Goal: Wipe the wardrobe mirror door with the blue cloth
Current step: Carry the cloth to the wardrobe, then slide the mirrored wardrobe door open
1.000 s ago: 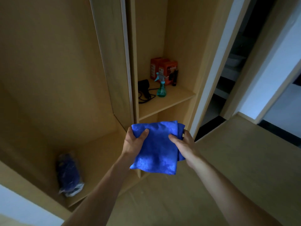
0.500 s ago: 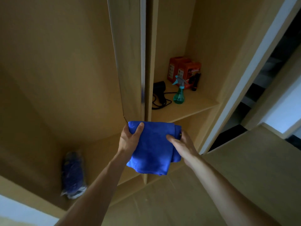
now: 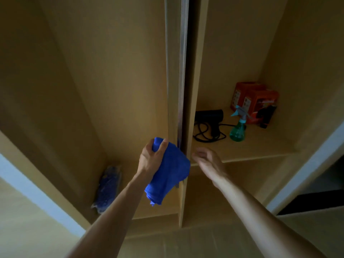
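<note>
My L hand grips the bunched blue microfibre cloth, just beside the edge-on, silver-trimmed wardrobe mirror door. R hand is relaxed and holds nothing, near the door's edge. Wiping not begun, I'd say; the whole mirror face is left.

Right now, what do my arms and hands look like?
No gloves on the left hand or right hand; both forearms are bare as far as the frame shows: no sleeves, watch or wristband. The right hand is too blurred to judge rings.
</note>
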Motion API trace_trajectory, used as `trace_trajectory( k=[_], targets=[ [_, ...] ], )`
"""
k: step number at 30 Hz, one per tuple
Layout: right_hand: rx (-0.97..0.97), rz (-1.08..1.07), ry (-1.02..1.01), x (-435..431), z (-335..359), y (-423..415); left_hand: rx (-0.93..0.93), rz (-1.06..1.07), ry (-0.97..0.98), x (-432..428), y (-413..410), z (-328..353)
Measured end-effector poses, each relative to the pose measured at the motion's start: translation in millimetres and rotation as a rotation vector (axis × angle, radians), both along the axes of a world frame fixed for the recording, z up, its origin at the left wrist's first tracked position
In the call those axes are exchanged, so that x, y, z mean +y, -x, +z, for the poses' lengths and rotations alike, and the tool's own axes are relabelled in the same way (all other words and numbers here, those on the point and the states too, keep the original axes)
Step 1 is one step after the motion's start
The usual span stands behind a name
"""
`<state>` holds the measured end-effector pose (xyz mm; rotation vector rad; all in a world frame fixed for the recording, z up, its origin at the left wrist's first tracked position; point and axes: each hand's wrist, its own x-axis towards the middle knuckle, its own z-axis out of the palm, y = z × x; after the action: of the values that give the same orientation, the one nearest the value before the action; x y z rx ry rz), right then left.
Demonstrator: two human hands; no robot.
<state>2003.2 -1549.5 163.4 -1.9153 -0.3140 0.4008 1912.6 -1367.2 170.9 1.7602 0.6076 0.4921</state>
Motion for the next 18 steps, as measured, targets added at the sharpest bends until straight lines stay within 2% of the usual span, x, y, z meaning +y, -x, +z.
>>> trace_trajectory(
  k=[9,18],
  targets=[
    [-0.266,0.354,0.017,11,51,-31,0.044,0.151,-0.33,-36,-16,37],
    [-0.423,0.397,-0.01,33,93,-52,0.035,0.217,-0.432,-43,-48,87]
  ],
)
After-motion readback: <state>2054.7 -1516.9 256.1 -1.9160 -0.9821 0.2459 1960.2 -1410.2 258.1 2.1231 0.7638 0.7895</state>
